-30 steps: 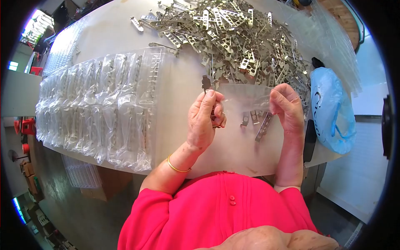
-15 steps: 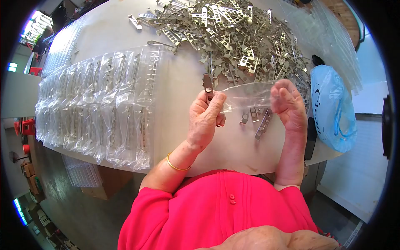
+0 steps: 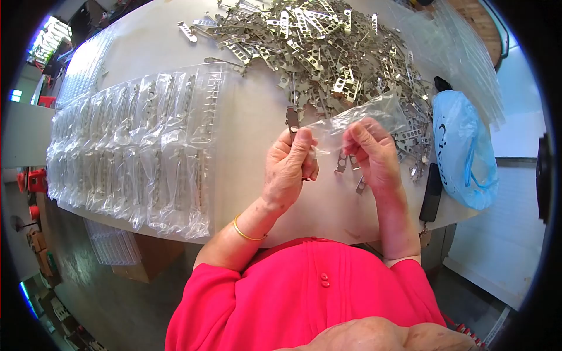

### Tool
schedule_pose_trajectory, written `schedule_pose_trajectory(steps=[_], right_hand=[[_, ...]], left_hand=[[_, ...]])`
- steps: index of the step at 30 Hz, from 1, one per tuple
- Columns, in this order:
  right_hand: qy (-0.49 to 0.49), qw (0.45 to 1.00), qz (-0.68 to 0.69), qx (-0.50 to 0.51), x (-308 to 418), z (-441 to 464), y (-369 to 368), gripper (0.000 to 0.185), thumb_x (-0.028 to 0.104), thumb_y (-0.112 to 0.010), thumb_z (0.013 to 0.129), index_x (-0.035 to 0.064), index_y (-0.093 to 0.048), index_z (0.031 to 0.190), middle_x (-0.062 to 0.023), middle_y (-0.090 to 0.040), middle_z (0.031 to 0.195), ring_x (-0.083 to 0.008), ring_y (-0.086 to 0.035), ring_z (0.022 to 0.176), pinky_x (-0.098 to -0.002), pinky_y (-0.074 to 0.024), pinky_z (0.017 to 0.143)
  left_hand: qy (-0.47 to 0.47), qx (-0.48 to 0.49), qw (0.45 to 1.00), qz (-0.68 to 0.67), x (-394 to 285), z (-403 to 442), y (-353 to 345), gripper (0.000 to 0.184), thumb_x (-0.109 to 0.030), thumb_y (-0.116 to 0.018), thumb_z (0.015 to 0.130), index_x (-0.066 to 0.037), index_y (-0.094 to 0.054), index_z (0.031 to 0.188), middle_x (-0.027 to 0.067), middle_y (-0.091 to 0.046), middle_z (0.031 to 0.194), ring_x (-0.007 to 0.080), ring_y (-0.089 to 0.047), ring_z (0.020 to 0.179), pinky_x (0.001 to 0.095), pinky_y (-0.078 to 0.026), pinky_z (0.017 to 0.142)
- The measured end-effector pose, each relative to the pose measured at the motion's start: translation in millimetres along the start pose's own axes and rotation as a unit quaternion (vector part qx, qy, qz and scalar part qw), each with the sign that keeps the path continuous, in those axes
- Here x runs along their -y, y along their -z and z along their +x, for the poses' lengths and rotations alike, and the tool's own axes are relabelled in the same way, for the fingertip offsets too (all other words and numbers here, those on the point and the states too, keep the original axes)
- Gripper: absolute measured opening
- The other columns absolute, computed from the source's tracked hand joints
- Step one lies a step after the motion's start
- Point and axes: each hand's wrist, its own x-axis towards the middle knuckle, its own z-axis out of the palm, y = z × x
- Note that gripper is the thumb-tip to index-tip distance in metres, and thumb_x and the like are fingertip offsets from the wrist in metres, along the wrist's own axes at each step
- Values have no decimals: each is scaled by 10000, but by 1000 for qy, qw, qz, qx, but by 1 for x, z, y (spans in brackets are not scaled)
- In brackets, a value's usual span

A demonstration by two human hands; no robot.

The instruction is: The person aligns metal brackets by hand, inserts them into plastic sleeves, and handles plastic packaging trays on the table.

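My left hand is closed on a flat metal piece that sticks up past the fingertips. The near end of a clear plastic bag is also at its thumb. That bag stretches up and to the right, above my right hand. The right fingers are curled close beneath the bag; whether they grip it is not clear. A large heap of perforated metal pieces lies just beyond both hands. A few loose metal pieces are on the table between the hands, partly hidden by the right one.
A clear tray at the left bears rows of metal pieces in plastic bags. To the right lie a blue plastic bag and a dark flat object. Clear plastic sheets are at the back right of the table.
My right hand has moved left, closer to my left hand. The clear bag has swung from level to slanting up and right. The metal piece now sticks up from my left hand.
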Motion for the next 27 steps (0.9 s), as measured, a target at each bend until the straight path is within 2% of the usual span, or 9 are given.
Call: schedule_pose_trajectory(steps=[1, 4, 7, 16, 23, 26, 27], right_hand=[[14, 999, -2, -28, 0, 3, -2, 131, 189, -683, 963, 61, -659, 946, -18, -677, 845, -95, -621, 751, -247, -508, 702], [36, 999, 8, -30, -4, 8, 2, 152, 213, -691, 958, 66, -657, 938, -22, -671, 843, -97, -612, 721, -240, -508, 675], [38, 999, 5, -37, -9, 9, 5, 160, 224, -691, 958, 72, -656, 918, -22, -667, 824, -96, -604, 698, -232, -503, 658], [57, 997, 25, -42, -10, 7, 11, 190, 249, -673, 969, 75, -650, 895, -22, -650, 800, -92, -586, 686, -229, -492, 649], [65, 997, -2, -47, -10, 3, 13, 182, 237, -706, 947, 72, -650, 896, -21, -649, 798, -90, -574, 692, -231, -473, 660], [75, 995, -30, -50, -10, 1, 10, 177, 228, -731, 929, 73, -650, 897, -17, -650, 799, -85, -568, 695, -231, -468, 660], [78, 995, -42, -50, -10, 1, 10, 174, 223, -733, 927, 73, -649, 897, -15, -650, 798, -84, -567, 695, -231, -466, 659]], left_hand=[[3, 13, 1000, -16, 0, 0, 1, 252, -307, -552, 1040, -65, -573, 976, -12, -437, 609, 90, -379, 477, 277, -393, 474], [2, 12, 1000, 0, -3, -1, 0, 246, -274, -502, 1060, -51, -583, 995, -4, -443, 619, 94, -383, 480, 277, -398, 482], [10, 13, 1000, 10, -4, -1, -3, 169, -191, -500, 1047, -48, -580, 1004, -4, -451, 636, 94, -393, 489, 277, -405, 487], [24, 40, 999, 24, 2, 2, 0, 73, -120, -560, 1006, -48, -561, 1021, -16, -490, 673, 69, -434, 529, 253, -428, 509], [50, 29, 995, 80, 3, 2, -3, 113, -129, -627, 976, -55, -560, 1028, -23, -481, 689, 68, -427, 531, 261, -417, 508], [52, 24, 994, 94, 2, 1, -6, 158, -157, -669, 963, -61, -557, 1022, -33, -510, 744, 58, -433, 542, 257, -423, 514], [54, 29, 996, 72, 1, 1, -6, 226, -219, -704, 945, -63, -554, 1010, -33, -515, 730, 50, -446, 545, 236, -417, 504]])
